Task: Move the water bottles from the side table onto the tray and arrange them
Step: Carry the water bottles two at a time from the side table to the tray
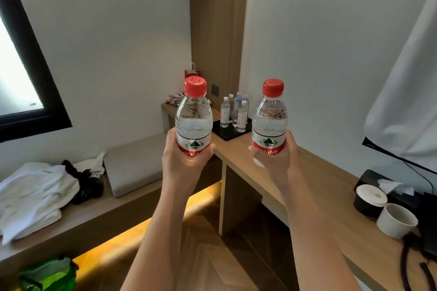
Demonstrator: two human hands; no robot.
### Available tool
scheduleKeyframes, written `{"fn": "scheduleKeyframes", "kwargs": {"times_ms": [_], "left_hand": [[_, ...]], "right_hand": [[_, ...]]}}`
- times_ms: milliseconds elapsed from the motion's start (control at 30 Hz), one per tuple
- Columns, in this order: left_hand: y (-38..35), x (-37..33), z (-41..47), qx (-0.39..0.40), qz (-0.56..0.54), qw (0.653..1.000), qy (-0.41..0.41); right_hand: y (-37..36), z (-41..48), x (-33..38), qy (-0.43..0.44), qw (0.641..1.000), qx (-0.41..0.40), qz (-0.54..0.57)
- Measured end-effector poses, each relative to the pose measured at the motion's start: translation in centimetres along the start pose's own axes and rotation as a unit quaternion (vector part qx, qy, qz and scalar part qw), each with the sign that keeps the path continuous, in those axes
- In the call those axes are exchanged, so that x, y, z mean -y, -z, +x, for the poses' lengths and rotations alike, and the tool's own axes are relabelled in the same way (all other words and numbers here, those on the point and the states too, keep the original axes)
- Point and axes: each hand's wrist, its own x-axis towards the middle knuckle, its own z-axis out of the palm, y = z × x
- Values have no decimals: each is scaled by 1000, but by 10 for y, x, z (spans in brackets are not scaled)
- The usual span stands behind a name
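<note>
Fingers of the left hand (pixel 186 160) wrap the red label of one red-capped water bottle (pixel 194 120), while the right hand (pixel 276 160) closes the same way around a second red-capped bottle (pixel 269 120); both are held upright in the air, well apart from each other and well short of the black tray (pixel 230 133) at the far corner of the wooden counter (pixel 319 186). A cluster of smaller clear bottles (pixel 234 111) already stands on that tray, so some stocking looks done, but the two in hand have yet to be set down and lined up with the rest. The counter runs along a white wall toward the right, carrying a white paper cup (pixel 397 223), a lidded dark cup (pixel 370 198) and a black tissue box (pixel 390 186). To the left, a low bench holds a grey cushion (pixel 134 163) and crumpled white clothing (pixel 35 194) beneath a dark-framed window (pixel 35 73).
</note>
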Motion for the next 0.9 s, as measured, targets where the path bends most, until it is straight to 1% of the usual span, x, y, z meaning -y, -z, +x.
{"fn": "scheduleKeyframes", "kwargs": {"times_ms": [200, 367, 500, 700, 900], "left_hand": [[-4, 42, 42, 17, -3, 999, 27], [-11, 74, 72, 22, -12, 998, 54], [-22, 101, 100, 19, 6, 998, 63], [-55, 152, 163, 22, 19, 996, 85], [-96, 196, 240, 26, -25, 995, 93]], "right_hand": [[-32, 40, -17, -16, 999, -27, -11], [-53, 71, -28, -13, 1000, -7, 9], [-70, 106, -45, -23, 1000, -3, 13], [-96, 182, -82, -26, 999, 4, 23], [-125, 280, -107, -37, 999, 8, 8]]}}
